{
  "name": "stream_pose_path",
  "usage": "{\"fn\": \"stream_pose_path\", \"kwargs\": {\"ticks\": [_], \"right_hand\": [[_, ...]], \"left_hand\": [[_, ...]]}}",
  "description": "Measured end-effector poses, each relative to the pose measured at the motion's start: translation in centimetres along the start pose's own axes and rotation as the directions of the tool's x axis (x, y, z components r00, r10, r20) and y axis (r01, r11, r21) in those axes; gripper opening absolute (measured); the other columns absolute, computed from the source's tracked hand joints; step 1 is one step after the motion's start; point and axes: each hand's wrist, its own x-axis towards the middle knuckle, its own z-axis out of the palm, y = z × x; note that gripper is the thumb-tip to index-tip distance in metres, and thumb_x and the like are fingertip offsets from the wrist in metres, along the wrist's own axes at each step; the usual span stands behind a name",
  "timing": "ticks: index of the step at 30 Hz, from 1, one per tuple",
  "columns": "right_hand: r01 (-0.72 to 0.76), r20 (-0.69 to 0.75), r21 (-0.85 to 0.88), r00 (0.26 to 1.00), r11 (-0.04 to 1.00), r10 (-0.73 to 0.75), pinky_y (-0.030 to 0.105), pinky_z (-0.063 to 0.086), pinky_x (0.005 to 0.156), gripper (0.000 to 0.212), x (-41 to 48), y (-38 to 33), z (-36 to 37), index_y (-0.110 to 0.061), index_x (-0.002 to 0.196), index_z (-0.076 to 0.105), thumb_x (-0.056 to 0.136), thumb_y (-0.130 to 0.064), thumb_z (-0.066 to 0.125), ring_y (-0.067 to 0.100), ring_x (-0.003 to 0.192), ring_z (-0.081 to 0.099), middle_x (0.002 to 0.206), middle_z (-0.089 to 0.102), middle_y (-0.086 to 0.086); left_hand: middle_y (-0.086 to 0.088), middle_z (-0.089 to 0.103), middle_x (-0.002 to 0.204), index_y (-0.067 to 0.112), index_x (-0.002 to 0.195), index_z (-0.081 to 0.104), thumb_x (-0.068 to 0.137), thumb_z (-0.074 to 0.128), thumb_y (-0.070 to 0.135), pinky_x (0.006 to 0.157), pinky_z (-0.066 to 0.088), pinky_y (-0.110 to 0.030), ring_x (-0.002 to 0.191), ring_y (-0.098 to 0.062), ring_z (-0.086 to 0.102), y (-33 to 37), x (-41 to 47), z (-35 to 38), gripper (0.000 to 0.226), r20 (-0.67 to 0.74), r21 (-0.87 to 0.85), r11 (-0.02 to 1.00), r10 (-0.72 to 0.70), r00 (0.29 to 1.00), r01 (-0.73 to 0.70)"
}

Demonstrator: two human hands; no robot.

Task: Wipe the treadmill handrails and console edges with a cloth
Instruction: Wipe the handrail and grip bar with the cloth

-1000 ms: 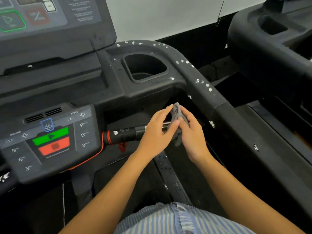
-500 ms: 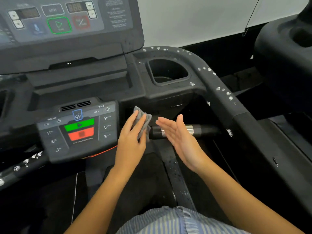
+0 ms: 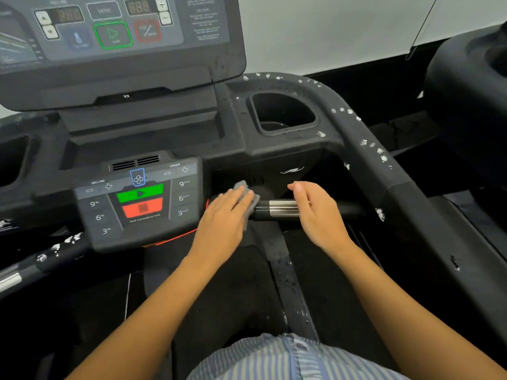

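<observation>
Sitting beyond the handlebar (image 3: 282, 209), the cup holder (image 3: 307, 124) is seen dark inside, and the grey cloth (image 3: 249, 200) is pressed on the handlebar's left end by the flat-fingered left hand (image 3: 223, 215), the right hand (image 3: 317, 212) held relaxed and empty over it.

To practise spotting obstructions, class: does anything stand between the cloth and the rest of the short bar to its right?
Yes. The left hand presses the cloth at the left end of the bar; the open right hand covers the bar beyond its silver band.
</observation>
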Motion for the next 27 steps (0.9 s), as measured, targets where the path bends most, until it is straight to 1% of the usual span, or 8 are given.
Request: {"fn": "stream_pose_path", "kwargs": {"ticks": [3,6,10,12,14,17,21,27], "right_hand": [[0.045,0.104,-0.187,0.994,0.981,-0.026,0.014,0.031,0.088,0.034,-0.3,1.4,1.0,-0.014,0.115,0.060,0.099,-0.032,0.038,0.010,0.105,0.052,0.111,0.062,-0.001],[0.104,0.106,-0.304,0.992,0.947,-0.074,0.013,0.025,0.093,0.036,-0.9,2.3,1.7,-0.014,0.123,0.056,0.099,-0.034,0.039,0.011,0.107,0.052,0.115,0.061,-0.002],[0.122,0.099,-0.311,0.990,0.942,-0.096,0.014,0.026,0.095,0.037,-0.8,2.2,1.6,-0.013,0.124,0.055,0.098,-0.034,0.040,0.011,0.107,0.053,0.115,0.062,0.000],[0.124,0.110,-0.310,0.990,0.943,-0.094,0.016,0.030,0.094,0.036,-0.7,2.2,1.5,-0.014,0.125,0.055,0.099,-0.033,0.040,0.010,0.108,0.053,0.116,0.062,-0.001],[0.125,0.118,-0.302,0.989,0.945,-0.093,0.018,0.034,0.093,0.036,-0.7,2.2,1.3,-0.014,0.126,0.055,0.099,-0.032,0.040,0.010,0.107,0.052,0.116,0.062,-0.001],[0.119,0.115,-0.280,0.989,0.953,-0.090,0.024,0.040,0.094,0.035,-0.8,2.2,1.2,-0.013,0.125,0.055,0.099,-0.031,0.041,0.011,0.106,0.052,0.115,0.061,0.000],[0.122,0.113,-0.257,0.989,0.959,-0.095,0.033,0.041,0.102,0.035,-0.9,2.0,1.0,-0.012,0.126,0.054,0.099,-0.029,0.042,0.012,0.109,0.052,0.117,0.061,0.000],[0.112,0.107,-0.254,0.990,0.961,-0.088,0.036,0.040,0.104,0.035,-0.9,1.8,1.1,-0.013,0.127,0.054,0.099,-0.029,0.042,0.011,0.111,0.051,0.118,0.060,0.000]], "left_hand": [[-0.014,0.063,0.115,0.001,0.113,0.063,0.083,0.037,0.017,0.091,0.048,-0.037,0.102,-0.028,0.063,-0.6,0.0,-0.5,0.042,0.010,0.012,0.998,-0.068,0.998,0.068],[-0.014,0.062,0.114,0.001,0.110,0.063,0.088,0.035,0.021,0.093,0.044,-0.035,0.099,-0.028,0.063,0.4,0.3,-0.2,0.041,0.002,-0.068,0.990,-0.125,0.992,0.125],[-0.015,0.061,0.117,0.002,0.115,0.061,0.086,0.043,0.015,0.101,0.040,-0.036,0.108,-0.028,0.059,2.4,0.4,0.7,0.036,-0.018,-0.155,0.986,-0.068,0.998,0.064],[-0.015,0.061,0.118,0.002,0.117,0.060,0.083,0.045,0.012,0.099,0.041,-0.041,0.112,-0.025,0.055,2.4,0.1,0.7,0.038,-0.031,-0.155,0.987,-0.051,0.998,0.046],[-0.014,0.062,0.119,0.003,0.117,0.060,0.081,0.040,0.014,0.096,0.044,-0.039,0.110,-0.020,0.048,1.4,-0.4,0.3,0.043,-0.051,-0.132,0.991,-0.039,0.998,0.032],[-0.016,0.061,0.120,0.003,0.118,0.061,0.076,0.053,0.004,0.090,0.046,-0.031,0.103,-0.026,0.058,-0.2,-1.1,-0.4,0.042,-0.058,-0.116,0.991,-0.073,0.996,0.066],[-0.019,0.058,0.124,0.000,0.118,0.060,0.067,0.070,-0.013,0.089,0.048,-0.041,0.102,-0.034,0.062,0.1,-1.0,-0.3,0.053,-0.059,-0.158,0.979,-0.138,0.989,0.128],[-0.016,0.060,0.118,0.002,0.117,0.060,0.055,0.073,-0.021,0.089,0.048,-0.036,0.101,-0.026,0.056,0.0,-0.7,1.5,0.067,-0.080,-0.137,0.990,0.003,0.997,-0.014]]}}
